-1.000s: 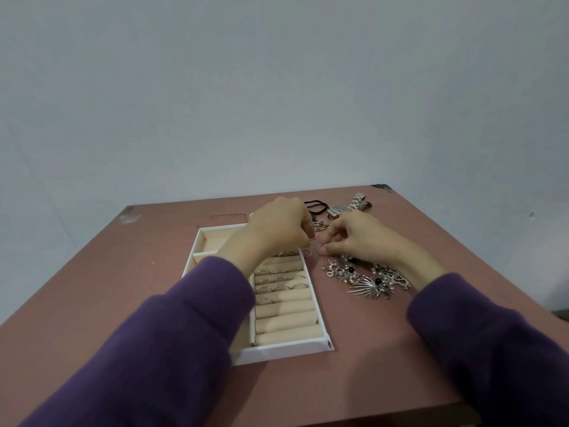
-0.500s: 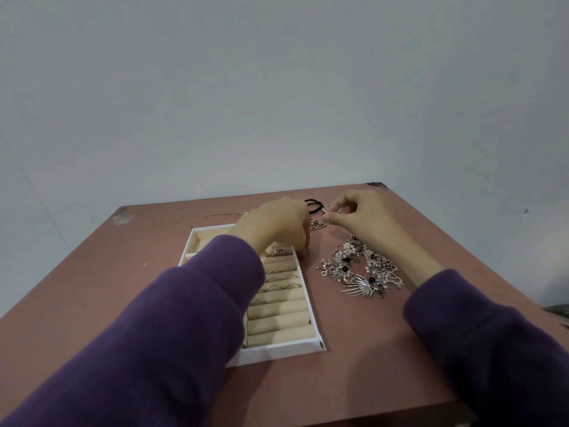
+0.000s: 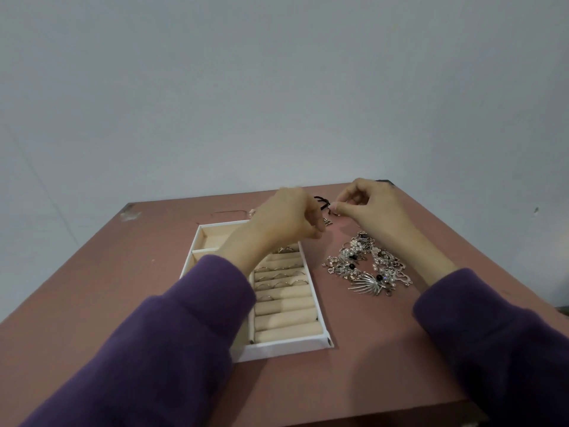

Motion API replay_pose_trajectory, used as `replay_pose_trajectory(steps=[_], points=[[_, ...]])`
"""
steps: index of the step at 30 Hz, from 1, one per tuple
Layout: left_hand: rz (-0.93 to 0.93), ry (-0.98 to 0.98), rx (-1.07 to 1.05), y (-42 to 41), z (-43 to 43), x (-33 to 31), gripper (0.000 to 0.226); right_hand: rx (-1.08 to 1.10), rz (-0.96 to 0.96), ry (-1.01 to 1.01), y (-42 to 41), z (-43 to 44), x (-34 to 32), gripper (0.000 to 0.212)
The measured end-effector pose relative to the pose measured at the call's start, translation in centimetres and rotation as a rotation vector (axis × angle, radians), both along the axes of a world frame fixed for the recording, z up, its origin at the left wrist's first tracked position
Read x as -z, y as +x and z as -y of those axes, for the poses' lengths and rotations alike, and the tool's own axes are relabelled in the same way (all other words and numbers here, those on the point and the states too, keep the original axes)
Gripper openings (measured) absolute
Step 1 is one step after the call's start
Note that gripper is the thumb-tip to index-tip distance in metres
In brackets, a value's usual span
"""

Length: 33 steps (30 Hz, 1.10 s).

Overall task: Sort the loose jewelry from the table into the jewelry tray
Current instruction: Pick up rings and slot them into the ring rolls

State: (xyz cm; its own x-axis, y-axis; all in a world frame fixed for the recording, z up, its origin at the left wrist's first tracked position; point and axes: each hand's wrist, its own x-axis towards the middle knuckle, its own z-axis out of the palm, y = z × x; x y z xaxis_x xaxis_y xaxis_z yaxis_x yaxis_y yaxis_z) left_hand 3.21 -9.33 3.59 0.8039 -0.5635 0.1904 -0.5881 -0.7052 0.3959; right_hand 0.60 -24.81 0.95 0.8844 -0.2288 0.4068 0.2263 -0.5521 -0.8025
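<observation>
– Two hands, poses?
– Left hand curled over far end of white jewelry tray with beige rolls, grip contents unclear. Right hand fingertips pinched beside black cord, can't tell on what. Silver jewelry pile on reddish counter.

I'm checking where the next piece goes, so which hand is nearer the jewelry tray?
Left. The left hand hangs above the far end of the tray; the right hand is off to its right, beyond the pile of brooches.

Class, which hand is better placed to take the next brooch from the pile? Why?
Probably right: the right hand is nearer the brooch pile; the left hand is over the tray.
</observation>
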Motion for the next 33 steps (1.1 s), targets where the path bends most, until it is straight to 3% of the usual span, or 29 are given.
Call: replay_pose_trajectory(steps=[4, 10, 16, 21, 29, 33], points=[[-0.029, -0.198, -0.013, -2.4, -3.2, -0.5, 0.006, -0.093, 0.006, 0.06, -1.0, -0.9, -0.6, 0.011], [-0.247, -0.382, -0.013, -6.0, -7.0, 0.4, 0.004, -0.392, -0.112, 0.101, -3.1, -2.3, -1.7, 0.014], [-0.241, -0.407, -0.032, -6.8, -7.7, 1.5, 0.008, -0.682, -0.292, -0.075, -4.6, -3.3, -2.1, 0.017], [-0.297, -0.421, -0.009, -6.5, -7.7, 2.0, 0.01, -0.705, -0.361, -0.223, -4.7, -3.9, -1.4, 0.015], [-0.306, -0.495, -0.002, -6.4, -7.9, 2.4, 0.007, -0.683, -0.363, -0.305, -4.8, -4.3, -1.3, 0.024], [-0.303, -0.504, -0.018, -6.4, -7.9, 2.4, 0.007, -0.704, -0.35, -0.332, -4.8, -4.2, -1.5, 0.016]])
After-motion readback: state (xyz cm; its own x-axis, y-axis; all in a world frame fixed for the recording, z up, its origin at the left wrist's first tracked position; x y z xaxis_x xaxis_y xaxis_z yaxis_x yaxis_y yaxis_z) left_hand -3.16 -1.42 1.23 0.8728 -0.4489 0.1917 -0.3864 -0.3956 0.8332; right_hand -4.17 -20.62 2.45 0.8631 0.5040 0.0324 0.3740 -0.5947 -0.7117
